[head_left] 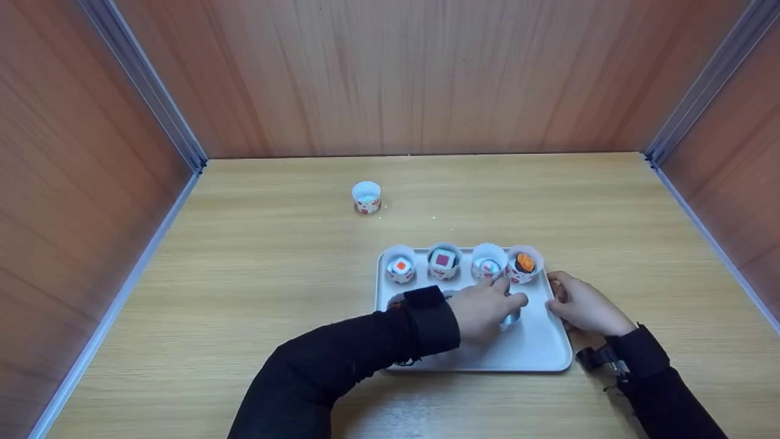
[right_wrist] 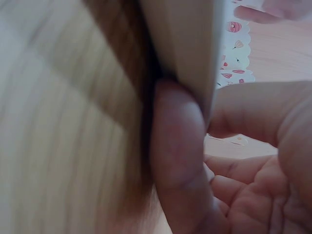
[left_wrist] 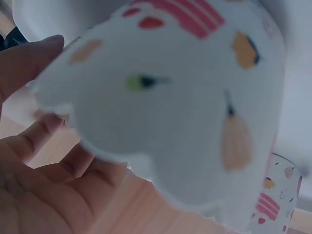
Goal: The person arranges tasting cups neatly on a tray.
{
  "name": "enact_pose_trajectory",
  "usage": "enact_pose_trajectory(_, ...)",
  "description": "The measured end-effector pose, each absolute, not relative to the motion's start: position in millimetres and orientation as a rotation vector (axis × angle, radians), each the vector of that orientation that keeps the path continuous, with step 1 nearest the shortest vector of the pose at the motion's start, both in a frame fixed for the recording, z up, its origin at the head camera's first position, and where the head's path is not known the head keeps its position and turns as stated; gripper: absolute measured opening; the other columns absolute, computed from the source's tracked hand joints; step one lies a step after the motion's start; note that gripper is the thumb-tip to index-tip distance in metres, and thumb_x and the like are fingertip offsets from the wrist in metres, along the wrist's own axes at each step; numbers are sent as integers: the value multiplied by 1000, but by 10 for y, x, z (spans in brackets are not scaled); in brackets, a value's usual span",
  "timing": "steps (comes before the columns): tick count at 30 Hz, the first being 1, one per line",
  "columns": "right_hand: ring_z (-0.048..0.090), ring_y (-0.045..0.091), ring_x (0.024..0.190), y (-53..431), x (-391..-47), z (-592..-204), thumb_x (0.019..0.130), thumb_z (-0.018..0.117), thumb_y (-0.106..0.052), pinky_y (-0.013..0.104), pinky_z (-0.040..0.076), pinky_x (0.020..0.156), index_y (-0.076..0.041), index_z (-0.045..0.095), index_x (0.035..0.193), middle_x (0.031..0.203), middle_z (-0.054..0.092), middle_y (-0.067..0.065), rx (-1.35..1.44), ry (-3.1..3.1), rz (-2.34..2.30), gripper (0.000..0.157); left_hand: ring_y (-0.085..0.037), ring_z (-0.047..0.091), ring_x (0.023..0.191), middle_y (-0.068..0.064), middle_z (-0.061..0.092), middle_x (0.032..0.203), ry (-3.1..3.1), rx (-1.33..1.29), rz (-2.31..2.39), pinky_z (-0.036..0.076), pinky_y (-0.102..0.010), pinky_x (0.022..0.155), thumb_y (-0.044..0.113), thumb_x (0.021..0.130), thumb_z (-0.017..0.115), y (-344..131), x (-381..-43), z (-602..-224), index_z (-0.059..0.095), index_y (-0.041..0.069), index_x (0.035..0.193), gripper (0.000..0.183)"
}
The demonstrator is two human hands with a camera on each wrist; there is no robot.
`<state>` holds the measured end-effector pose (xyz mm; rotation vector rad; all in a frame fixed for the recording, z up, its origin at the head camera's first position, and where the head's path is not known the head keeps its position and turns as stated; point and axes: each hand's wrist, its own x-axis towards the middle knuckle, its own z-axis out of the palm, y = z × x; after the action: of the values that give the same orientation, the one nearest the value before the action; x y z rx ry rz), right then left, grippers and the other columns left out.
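A white tray (head_left: 536, 347) carries several paper cups with patterned sides. My left hand (head_left: 484, 308) reaches across it with fingers apart, close to a cup (head_left: 489, 261) in the back row. Beneath this hand another cup (head_left: 510, 320) is partly hidden. In the left wrist view a large scalloped cup (left_wrist: 185, 97) fills the foreground, and the fingers (left_wrist: 73, 195) lie near its rim; contact cannot be told. My right hand (head_left: 588, 305) grips the tray's right edge, one finger (right_wrist: 178, 141) against its side in the right wrist view.
Along the tray's back stand cups with an orange-and-white piece (head_left: 400, 266), a piece with a dark red square (head_left: 442, 260) and an orange item (head_left: 524, 263). Alone behind the tray is another cup (head_left: 367, 197). Wooden panels (head_left: 402, 79) enclose the table's back and sides.
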<state>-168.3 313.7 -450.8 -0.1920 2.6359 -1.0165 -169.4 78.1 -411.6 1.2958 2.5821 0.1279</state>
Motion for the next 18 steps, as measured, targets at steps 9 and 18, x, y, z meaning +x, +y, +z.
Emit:
enact_pose_trajectory(9, 57, 17, 62, 3128, -1678, -4517, 91, 56, -4, 30, 52, 51, 14, 28, 144, 81, 54, 9, -156, 2615, -1027, 62, -16, 49, 112, 1, 52, 131, 2561, 1309, 121, 50, -27, 87, 20, 89, 69, 764, -1725, -4074, 50, 27, 136, 52)
enact_pose_trajectory(18, 56, 17, 62, 3124, -1675, -4508, 91, 56, -5, 30, 52, 52, 12, 29, 144, 81, 54, 7, -156, 2610, -1044, 62, -14, 55, 106, 1, 59, 125, 2774, 1397, 217, 50, -26, 89, 47, 96, 57, 592, -1786, -3768, 55, 18, 135, 49)
